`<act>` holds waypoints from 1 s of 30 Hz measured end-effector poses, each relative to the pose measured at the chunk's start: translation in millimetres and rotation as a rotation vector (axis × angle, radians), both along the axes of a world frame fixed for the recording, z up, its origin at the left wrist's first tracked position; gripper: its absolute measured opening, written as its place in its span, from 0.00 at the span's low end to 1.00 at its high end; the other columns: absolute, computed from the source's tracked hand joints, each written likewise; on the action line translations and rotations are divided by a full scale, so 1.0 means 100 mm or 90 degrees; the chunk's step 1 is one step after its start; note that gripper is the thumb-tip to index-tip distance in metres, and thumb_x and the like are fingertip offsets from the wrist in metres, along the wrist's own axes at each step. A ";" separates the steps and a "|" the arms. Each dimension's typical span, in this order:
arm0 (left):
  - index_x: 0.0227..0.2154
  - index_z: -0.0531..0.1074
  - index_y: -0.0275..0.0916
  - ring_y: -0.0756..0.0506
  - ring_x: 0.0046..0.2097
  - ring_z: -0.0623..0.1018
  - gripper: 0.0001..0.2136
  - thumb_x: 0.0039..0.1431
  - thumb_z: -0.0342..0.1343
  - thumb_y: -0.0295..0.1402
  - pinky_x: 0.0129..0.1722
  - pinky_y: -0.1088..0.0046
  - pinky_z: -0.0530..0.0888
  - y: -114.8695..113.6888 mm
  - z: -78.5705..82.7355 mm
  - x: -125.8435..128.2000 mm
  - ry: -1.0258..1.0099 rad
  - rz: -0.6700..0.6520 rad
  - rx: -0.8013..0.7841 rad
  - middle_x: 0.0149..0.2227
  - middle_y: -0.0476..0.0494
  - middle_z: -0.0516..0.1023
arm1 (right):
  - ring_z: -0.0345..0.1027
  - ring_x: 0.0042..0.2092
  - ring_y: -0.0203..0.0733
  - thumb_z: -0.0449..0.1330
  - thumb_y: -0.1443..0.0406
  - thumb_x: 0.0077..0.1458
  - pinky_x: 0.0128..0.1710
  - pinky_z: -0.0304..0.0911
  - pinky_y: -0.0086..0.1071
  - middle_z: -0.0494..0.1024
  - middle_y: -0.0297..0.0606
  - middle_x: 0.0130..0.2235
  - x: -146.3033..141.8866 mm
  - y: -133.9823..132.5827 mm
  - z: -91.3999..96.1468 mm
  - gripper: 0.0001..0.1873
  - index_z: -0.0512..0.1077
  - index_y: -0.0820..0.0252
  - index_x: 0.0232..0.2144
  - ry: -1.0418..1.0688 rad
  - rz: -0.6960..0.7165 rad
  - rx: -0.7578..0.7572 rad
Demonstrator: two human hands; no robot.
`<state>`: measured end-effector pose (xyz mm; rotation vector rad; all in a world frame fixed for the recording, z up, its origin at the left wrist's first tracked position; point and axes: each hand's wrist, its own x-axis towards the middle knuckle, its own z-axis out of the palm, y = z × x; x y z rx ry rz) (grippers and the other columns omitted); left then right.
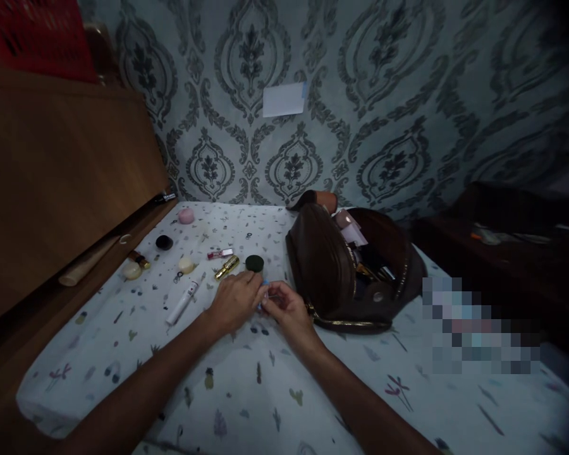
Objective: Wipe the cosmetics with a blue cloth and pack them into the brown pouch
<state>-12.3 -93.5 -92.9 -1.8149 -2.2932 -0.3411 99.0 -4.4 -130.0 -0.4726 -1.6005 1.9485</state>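
My left hand (pixel 237 297) and my right hand (pixel 289 306) meet over the bed, both with fingers closed on a small light-blue item (pixel 265 284). Fingers cover most of it, so its kind cannot be made out. Just beyond my left hand lies a dark green round lid or jar (pixel 255 263). A gold tube (pixel 226 268), like a lipstick, and a small pink-and-clear tube (pixel 220 254) rest close by. Left of my hand is a white pen-like tube (pixel 184 302). The open brown bag (pixel 322 259) stands right of my right hand, with cosmetics (pixel 353 230) inside.
Small round jars, one pink (pixel 186 217), one black (pixel 164 242) and one cream (pixel 185 265), are spread over the patterned sheet (pixel 246 392). A wooden cabinet (pixel 66 170) borders the left; patterned wallpaper (pixel 294 164) rises behind. Dark furniture (pixel 493 253) is at right.
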 end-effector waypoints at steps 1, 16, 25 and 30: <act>0.36 0.72 0.38 0.42 0.40 0.77 0.17 0.71 0.40 0.39 0.38 0.67 0.70 0.00 0.03 -0.01 -0.015 0.014 -0.013 0.35 0.40 0.77 | 0.65 0.26 0.34 0.71 0.53 0.41 0.27 0.62 0.29 0.73 0.31 0.29 0.00 0.00 0.00 0.20 0.71 0.58 0.31 0.005 0.008 -0.001; 0.29 0.74 0.39 0.42 0.34 0.78 0.18 0.68 0.44 0.38 0.32 0.70 0.61 -0.18 0.13 -0.31 -0.113 0.144 -0.035 0.31 0.41 0.81 | 0.70 0.33 0.34 0.73 0.57 0.41 0.35 0.67 0.30 0.75 0.31 0.35 0.00 -0.04 -0.02 0.22 0.73 0.56 0.37 0.021 -0.011 -0.068; 0.19 0.62 0.39 0.50 0.24 0.65 0.20 0.67 0.44 0.41 0.28 0.72 0.56 -0.25 0.19 -0.39 -0.267 0.023 0.026 0.19 0.52 0.62 | 0.72 0.34 0.39 0.74 0.54 0.38 0.37 0.68 0.33 0.80 0.35 0.34 -0.01 0.01 -0.03 0.22 0.77 0.58 0.34 -0.007 -0.055 -0.079; 0.18 0.57 0.40 0.51 0.24 0.60 0.23 0.65 0.44 0.47 0.25 0.73 0.56 -0.27 0.20 -0.54 -0.465 -0.056 0.032 0.19 0.54 0.56 | 0.74 0.44 0.44 0.73 0.57 0.41 0.44 0.68 0.37 0.81 0.38 0.41 0.01 0.01 -0.02 0.23 0.79 0.55 0.42 0.009 -0.037 -0.062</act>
